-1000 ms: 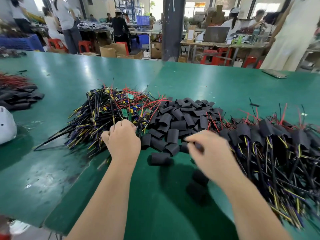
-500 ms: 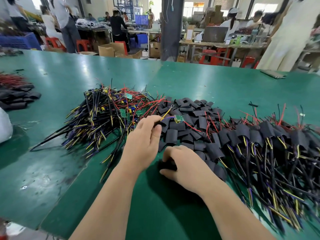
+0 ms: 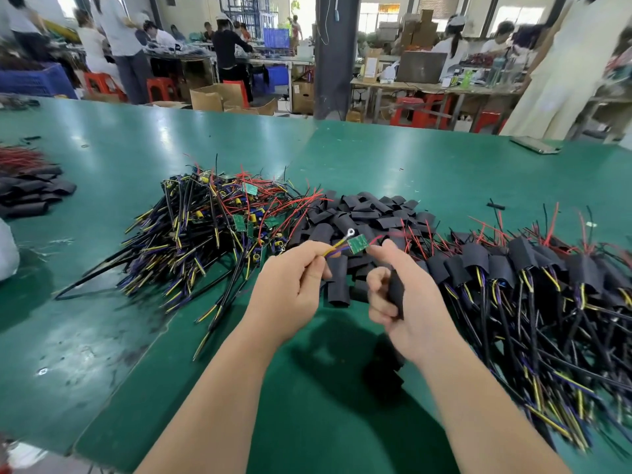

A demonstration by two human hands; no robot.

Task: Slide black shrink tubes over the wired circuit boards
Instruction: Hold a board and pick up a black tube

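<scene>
My left hand (image 3: 290,289) pinches the yellow and purple wires of a small green circuit board (image 3: 357,243), lifted above the table. My right hand (image 3: 400,292) holds a black shrink tube (image 3: 396,292) in its curled fingers, while its fingertip touches the board's right end. Behind my hands lies a heap of loose black shrink tubes (image 3: 369,213). A pile of bare wired boards (image 3: 212,234) lies to the left. Boards with tubes on them (image 3: 533,268) are piled to the right.
The green table (image 3: 410,165) stretches far back. More black tubes and red wires (image 3: 27,189) lie at the left edge, by a white object (image 3: 7,249). A flat device (image 3: 535,144) lies at the far right. People work at benches behind the table.
My left hand pulled a wired board out of the left pile and lifted it. My right hand picked a tube from the heap and rose to meet the board.
</scene>
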